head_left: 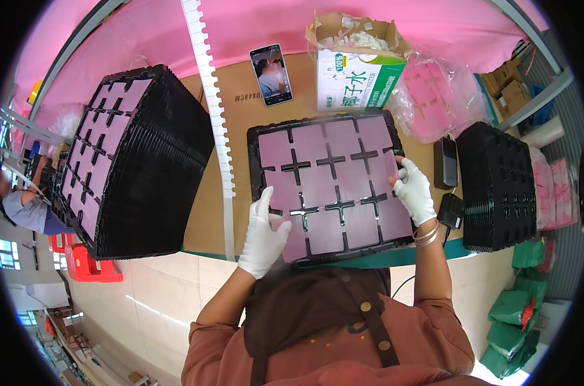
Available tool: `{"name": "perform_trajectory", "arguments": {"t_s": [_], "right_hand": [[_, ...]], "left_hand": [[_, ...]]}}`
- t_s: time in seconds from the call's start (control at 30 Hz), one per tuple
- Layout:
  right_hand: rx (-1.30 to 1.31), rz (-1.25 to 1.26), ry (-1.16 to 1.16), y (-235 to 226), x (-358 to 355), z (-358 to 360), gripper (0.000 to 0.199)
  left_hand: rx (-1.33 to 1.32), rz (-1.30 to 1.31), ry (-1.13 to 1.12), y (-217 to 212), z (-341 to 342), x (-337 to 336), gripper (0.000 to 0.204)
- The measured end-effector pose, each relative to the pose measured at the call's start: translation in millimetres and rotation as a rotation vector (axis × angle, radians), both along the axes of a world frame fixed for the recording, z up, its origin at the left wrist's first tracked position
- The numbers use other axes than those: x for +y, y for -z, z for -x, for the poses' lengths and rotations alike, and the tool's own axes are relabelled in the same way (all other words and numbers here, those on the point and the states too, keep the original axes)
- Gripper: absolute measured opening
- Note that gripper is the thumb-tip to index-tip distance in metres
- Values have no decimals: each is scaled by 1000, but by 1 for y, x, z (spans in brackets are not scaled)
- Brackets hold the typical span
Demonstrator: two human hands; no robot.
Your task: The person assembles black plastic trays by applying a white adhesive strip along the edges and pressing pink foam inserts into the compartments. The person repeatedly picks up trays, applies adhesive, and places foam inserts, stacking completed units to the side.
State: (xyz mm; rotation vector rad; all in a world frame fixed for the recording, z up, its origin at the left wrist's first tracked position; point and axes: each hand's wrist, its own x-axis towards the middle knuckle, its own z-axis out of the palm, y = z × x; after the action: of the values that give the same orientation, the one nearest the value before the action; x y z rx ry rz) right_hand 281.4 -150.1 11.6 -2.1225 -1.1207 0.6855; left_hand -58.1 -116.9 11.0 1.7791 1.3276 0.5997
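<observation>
A black plastic tray [254,174] lies in front of me, its several square compartments covered with pale pink-mauve pieces [314,174]. Black cross-shaped dividers show between the pieces. My left hand [264,235], in a white glove, is at the tray's left edge with its fingers stretched out and the thumb apart, over the near-left pieces. At the right edge is my right hand [413,193], gloved too, with bare fingertips touching the rim area. Its thumb and forefinger are spread, and I see nothing between them.
A tall stack of filled black trays [157,167] stands left, another black tray stack [498,186] right. Behind are a phone [271,74], a carton of white scraps [353,80] and bagged pink pieces [433,90]. A white notched strip [218,128] crosses the table; black devices [445,164] lie right.
</observation>
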Motion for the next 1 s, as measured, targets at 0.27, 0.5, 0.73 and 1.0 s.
{"name": "perform_trajectory", "arguments": {"t_s": [0.27,0.5,0.73,1.0], "right_hand": [[-354,-123,-19,14,-17,-21,50],[-37,-213,11,7,4,-50,36],[994,-227,-216,31,126,-35,48],[689,-203,32,33,122,-56,17]], "left_hand": [[194,-203,-50,-8,28,-10,71],[302,-497,25,-26,23,6,53],[451,-435,320,6,-65,96,70],[681,-482,441,10,-33,112,83]]}}
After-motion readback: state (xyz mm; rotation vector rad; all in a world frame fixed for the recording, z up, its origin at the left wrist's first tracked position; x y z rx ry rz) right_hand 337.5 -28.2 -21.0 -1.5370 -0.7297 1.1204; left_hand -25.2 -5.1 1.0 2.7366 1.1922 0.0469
